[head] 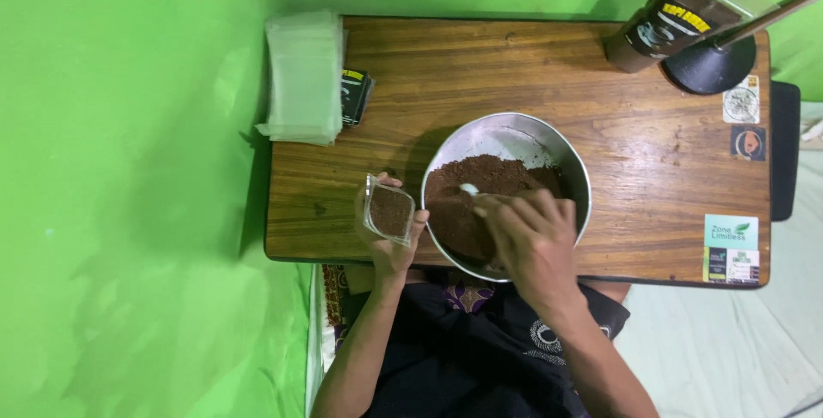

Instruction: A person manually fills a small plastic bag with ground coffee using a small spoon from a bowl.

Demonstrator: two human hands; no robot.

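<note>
A metal bowl [549,145] with brown powder [493,180] stands near the front edge of the wooden table [480,66]. My right hand [531,238] is over the bowl and grips a small white spoon [469,188] whose tip rests in the powder. My left hand [390,242] holds a small clear plastic pouch [388,210] partly filled with brown powder, just left of the bowl, mouth open upward.
A stack of clear empty pouches [304,75] lies on the table's left end, with dark label cards [354,96] beside it. A filled, labelled pouch [669,24] and a black round lamp base [710,65] stand at the back right. Stickers [731,246] sit at the right edge.
</note>
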